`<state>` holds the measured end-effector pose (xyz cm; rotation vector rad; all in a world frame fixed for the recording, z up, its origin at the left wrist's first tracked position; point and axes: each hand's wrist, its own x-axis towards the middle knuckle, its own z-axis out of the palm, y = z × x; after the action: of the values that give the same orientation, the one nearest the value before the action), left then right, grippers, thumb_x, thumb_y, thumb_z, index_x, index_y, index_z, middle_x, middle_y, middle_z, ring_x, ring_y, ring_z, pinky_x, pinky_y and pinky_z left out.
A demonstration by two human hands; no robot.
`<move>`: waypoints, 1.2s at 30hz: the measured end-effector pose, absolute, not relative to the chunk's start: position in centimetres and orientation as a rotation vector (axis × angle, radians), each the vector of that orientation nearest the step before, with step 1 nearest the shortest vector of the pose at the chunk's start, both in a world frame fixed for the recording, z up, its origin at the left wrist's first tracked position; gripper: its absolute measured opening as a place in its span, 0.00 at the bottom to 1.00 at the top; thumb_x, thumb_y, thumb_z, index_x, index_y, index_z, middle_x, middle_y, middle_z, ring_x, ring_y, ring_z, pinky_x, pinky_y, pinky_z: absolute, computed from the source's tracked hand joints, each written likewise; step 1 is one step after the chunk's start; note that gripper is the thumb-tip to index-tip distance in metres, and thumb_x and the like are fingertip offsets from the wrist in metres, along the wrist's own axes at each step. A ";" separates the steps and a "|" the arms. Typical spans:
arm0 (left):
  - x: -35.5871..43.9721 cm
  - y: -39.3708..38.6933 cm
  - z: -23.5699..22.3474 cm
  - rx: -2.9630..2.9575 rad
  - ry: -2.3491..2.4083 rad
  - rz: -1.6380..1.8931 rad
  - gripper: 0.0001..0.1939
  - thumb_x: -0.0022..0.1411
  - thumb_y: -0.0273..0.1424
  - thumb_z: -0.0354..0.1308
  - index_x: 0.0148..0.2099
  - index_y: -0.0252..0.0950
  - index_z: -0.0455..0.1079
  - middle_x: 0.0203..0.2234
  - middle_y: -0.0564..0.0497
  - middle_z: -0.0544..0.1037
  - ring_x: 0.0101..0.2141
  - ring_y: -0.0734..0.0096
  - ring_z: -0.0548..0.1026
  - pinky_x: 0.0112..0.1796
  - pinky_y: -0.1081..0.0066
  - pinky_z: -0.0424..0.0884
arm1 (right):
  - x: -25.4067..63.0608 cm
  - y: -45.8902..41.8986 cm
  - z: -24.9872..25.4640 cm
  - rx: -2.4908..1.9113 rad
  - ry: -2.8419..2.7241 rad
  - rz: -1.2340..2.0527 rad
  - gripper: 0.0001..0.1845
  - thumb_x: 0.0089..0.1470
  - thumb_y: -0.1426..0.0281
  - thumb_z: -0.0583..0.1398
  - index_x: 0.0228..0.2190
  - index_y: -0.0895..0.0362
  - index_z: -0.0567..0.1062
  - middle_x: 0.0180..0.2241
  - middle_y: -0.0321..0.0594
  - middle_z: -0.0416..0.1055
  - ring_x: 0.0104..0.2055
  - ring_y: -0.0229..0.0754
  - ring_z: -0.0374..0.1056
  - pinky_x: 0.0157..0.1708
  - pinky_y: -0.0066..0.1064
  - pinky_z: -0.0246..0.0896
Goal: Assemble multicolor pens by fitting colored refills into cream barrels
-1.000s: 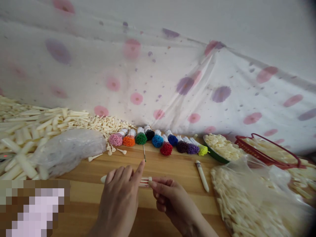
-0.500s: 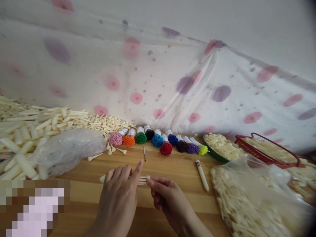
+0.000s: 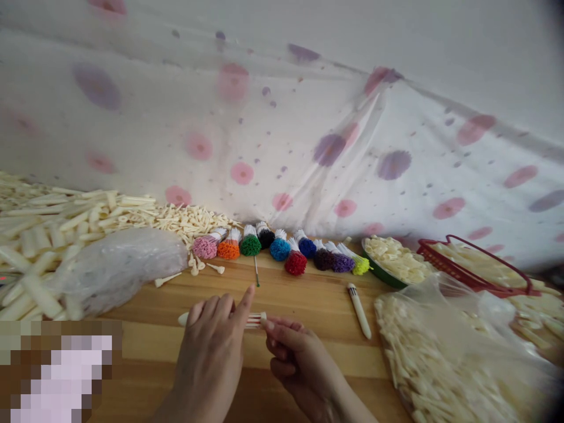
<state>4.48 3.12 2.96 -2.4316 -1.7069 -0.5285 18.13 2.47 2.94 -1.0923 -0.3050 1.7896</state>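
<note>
A white multicolour pen [image 3: 255, 320] lies crosswise between my hands, its rounded end [image 3: 183, 319] sticking out on the left and its slotted end on the right. My left hand [image 3: 210, 346] is closed over its barrel, with the index finger stretched forward. Thumb and fingers of my right hand [image 3: 293, 346] pinch the slotted end. Reddish and white lines show in the slots. Just beyond my left index fingertip, a single thin refill with a green tip [image 3: 257, 273] rests on the table. A white multicolour pen with dark sliders [image 3: 359, 311] lies to the right.
Bundles of coloured refills [image 3: 279, 249] line the back of the table. White pen parts [image 3: 39, 235] and a plastic bag [image 3: 127, 261] are heaped left. On the right are a green bowl [image 3: 385, 273], a red basket [image 3: 480, 276] and a clear bag of pale parts [image 3: 440, 358].
The whole view has shifted very slightly. Both hands keep the same hold on the pen, and nothing on the table has visibly moved.
</note>
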 end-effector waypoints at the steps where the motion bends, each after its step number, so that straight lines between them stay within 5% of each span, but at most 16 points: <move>1: 4.5 3.2 3.0 -2.438 -1.710 -0.524 0.28 0.56 0.15 0.52 0.57 0.39 0.65 0.28 0.49 0.75 0.32 0.60 0.72 0.35 0.61 0.61 | 18.1 2.5 2.9 -1.091 -0.313 1.789 0.21 0.18 0.70 0.74 0.20 0.64 0.75 0.10 0.26 0.55 0.14 0.22 0.42 0.11 0.16 0.29; 9: 4.4 3.3 3.1 -2.426 -1.693 -0.540 0.29 0.55 0.13 0.51 0.56 0.40 0.66 0.27 0.50 0.75 0.31 0.60 0.72 0.35 0.62 0.61 | 18.5 2.3 3.0 -1.074 -0.471 1.789 0.20 0.27 0.67 0.73 0.23 0.63 0.74 0.11 0.25 0.55 0.14 0.22 0.39 0.12 0.18 0.29; 26: 4.3 3.4 3.4 -2.520 -1.764 -0.422 0.29 0.57 0.14 0.46 0.59 0.36 0.62 0.31 0.46 0.76 0.33 0.58 0.74 0.35 0.59 0.63 | 18.8 3.1 3.0 -1.211 -0.701 1.614 0.22 0.24 0.59 0.72 0.16 0.63 0.72 0.12 0.27 0.58 0.12 0.22 0.39 0.14 0.25 0.26; 36: 4.0 3.9 2.8 -2.711 -1.973 -0.756 0.27 0.56 0.18 0.48 0.58 0.35 0.64 0.35 0.43 0.78 0.38 0.54 0.74 0.40 0.55 0.66 | 19.7 3.5 3.4 -1.197 -0.714 1.571 0.22 0.28 0.60 0.71 0.23 0.64 0.78 0.13 0.25 0.53 0.14 0.24 0.39 0.15 0.25 0.26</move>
<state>3.97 3.89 2.84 -2.7114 -1.9727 -0.7561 19.70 3.51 3.38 -1.1974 -0.7140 1.5707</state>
